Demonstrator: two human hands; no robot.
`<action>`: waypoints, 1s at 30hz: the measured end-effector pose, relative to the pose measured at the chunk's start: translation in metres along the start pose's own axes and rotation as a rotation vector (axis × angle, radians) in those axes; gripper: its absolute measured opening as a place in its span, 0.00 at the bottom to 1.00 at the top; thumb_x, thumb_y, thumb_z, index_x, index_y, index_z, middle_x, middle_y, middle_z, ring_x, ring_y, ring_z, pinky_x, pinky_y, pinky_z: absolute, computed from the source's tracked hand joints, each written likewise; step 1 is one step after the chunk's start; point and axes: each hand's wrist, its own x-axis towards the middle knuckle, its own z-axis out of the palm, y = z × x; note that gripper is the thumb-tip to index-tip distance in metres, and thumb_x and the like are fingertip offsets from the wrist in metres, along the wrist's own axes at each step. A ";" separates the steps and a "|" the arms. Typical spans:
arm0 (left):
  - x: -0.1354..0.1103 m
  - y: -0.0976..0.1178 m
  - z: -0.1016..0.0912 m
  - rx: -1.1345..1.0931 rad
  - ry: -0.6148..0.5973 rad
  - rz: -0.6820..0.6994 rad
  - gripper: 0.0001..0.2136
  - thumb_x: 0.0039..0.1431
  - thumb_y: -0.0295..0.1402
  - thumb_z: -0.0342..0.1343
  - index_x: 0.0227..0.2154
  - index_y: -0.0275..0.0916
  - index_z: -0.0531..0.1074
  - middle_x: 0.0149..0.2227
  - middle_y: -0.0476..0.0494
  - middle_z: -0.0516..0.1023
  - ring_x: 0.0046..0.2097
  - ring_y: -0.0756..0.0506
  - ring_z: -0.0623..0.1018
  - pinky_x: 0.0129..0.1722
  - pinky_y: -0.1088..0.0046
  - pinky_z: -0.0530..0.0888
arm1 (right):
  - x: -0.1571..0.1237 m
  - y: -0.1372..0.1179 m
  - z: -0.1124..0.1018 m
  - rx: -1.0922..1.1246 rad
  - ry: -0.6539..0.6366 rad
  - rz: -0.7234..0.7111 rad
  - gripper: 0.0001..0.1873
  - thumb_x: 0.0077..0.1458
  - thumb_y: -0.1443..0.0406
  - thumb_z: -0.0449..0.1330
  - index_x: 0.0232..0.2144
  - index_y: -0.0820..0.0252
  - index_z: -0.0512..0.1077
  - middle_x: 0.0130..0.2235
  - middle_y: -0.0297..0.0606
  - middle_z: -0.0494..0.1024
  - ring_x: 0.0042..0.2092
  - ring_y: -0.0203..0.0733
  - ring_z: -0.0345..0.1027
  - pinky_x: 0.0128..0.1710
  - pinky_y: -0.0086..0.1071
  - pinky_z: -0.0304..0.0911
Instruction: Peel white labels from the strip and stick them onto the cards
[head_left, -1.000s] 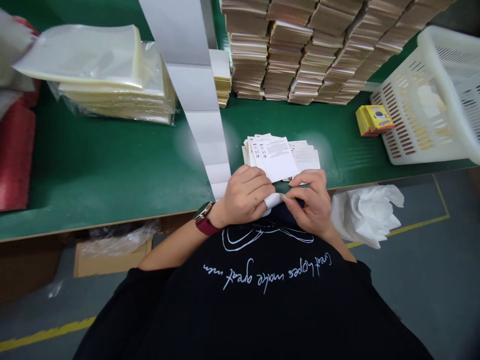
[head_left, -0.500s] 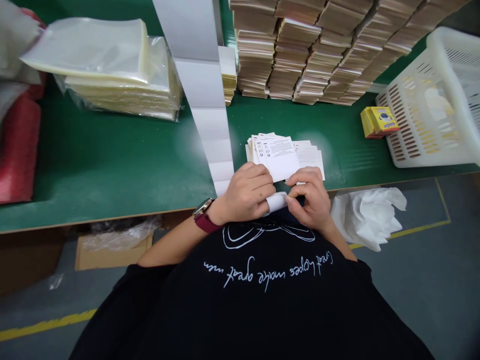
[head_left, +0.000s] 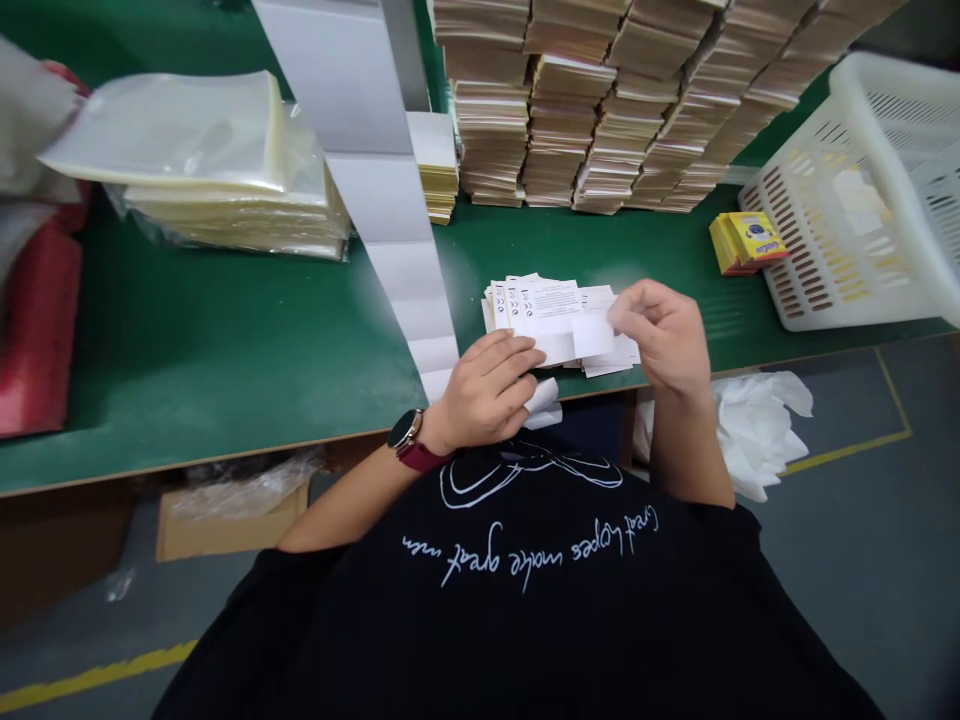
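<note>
**right hand:** the right hand (head_left: pixel 664 335) is raised over the pile; thumb and fingers (head_left: pixel 628 312) pinch the corner of a white paper square (head_left: pixel 592 333), which hangs just above the sheets.
**left hand:** the left hand (head_left: pixel 484 392) rests at the bench edge, fingers pressed together and curled, beside a folded white slip (head_left: pixel 541 403). the thumb is hidden, so a grip on the slip cannot be told.
**work item:** printed leaflets (head_left: pixel 544 312) lie in a loose, overlapping pile on the green bench mat (head_left: pixel 225 345), just above the left hand.
**risks:** a weak pinch could drop the square onto the pile, where it may mix with the sheets. the slip sits at the bench edge and could fall if released. a wrist or sleeve could fan the unsquared pile.
**around:** a long white paper strip (head_left: pixel 390 230) runs down the bench left of the pile. behind stand stacked brown-edged booklets (head_left: pixel 577 110); to the right are yellow boxes (head_left: pixel 746 242) and a white slotted plastic crate (head_left: pixel 832 200). clear plastic bags (head_left: pixel 202 160) lie far left.
**in the way:** the strip borders the left side of the pile, and the crate limits reach on the right.
</note>
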 end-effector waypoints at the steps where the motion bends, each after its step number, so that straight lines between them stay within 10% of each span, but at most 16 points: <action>1: 0.000 0.000 0.001 -0.016 -0.015 0.000 0.03 0.52 0.25 0.53 0.31 0.38 0.67 0.44 0.39 0.77 0.50 0.40 0.75 0.50 0.56 0.74 | 0.004 0.001 0.003 0.000 -0.033 0.047 0.06 0.46 0.66 0.64 0.23 0.57 0.70 0.24 0.27 0.70 0.26 0.31 0.60 0.28 0.30 0.55; 30: -0.001 0.002 0.004 0.015 -0.080 -0.018 0.05 0.53 0.23 0.51 0.30 0.37 0.70 0.50 0.41 0.78 0.48 0.41 0.76 0.48 0.58 0.77 | 0.002 -0.017 0.030 -0.386 -0.054 0.000 0.04 0.45 0.68 0.57 0.21 0.58 0.66 0.23 0.28 0.69 0.27 0.32 0.61 0.30 0.31 0.56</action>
